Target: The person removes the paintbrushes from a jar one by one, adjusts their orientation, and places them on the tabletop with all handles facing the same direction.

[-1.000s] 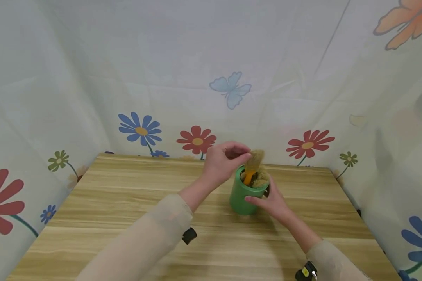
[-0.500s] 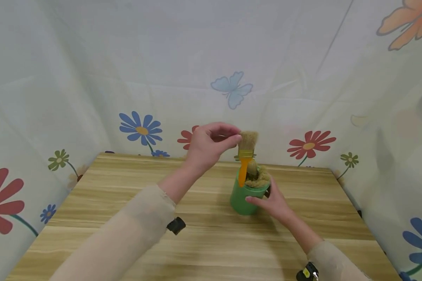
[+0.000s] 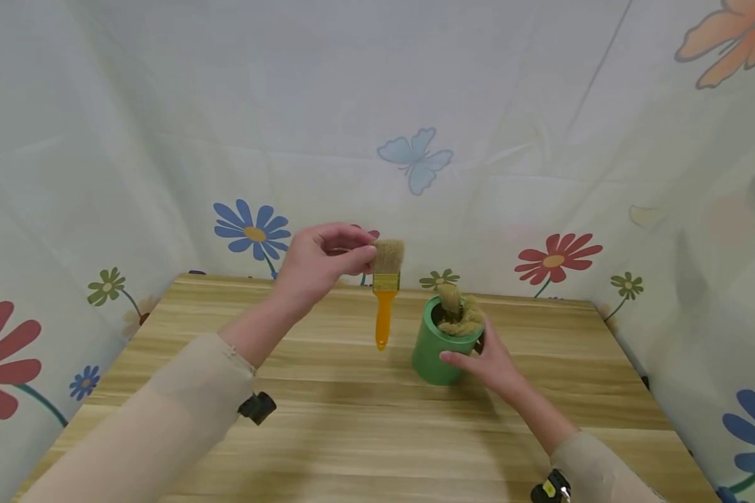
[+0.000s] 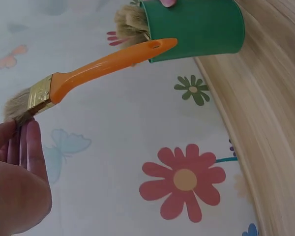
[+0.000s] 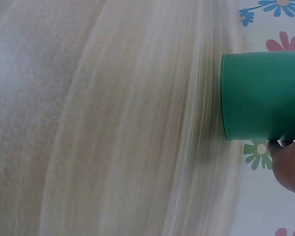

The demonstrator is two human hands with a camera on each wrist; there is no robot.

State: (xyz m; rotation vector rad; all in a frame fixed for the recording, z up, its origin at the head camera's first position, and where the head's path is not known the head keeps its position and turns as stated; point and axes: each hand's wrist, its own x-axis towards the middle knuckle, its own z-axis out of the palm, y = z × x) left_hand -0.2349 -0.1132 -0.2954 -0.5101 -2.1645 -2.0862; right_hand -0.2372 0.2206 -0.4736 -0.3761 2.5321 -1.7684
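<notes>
My left hand (image 3: 314,264) pinches a paintbrush (image 3: 384,307) by its pale bristles, between thumb and fingers. The brush hangs upside down over the table, its orange handle pointing down and its brass-coloured ferrule in the middle. In the left wrist view the whole orange handle (image 4: 113,64) shows, reaching across toward the can. A green cylindrical can (image 3: 437,356) stands upright right of the brush. My right hand (image 3: 487,360) grips the can's right side, thumb in front; its other fingers are mostly hidden behind. Several brushes stand bristles up in the can, tan tufts (image 3: 465,321) above the rim.
The wood-grain table (image 3: 327,419) carries the can toward its back right. Close behind the table hangs a pale cloth backdrop (image 3: 327,140) printed with flowers and butterflies, and it wraps both sides. A small black device (image 3: 258,407) sits at the left sleeve.
My left hand has drawn the paintbrush up out of the can and carried it left, clear of the rim. The right hand and the can have stayed in place.
</notes>
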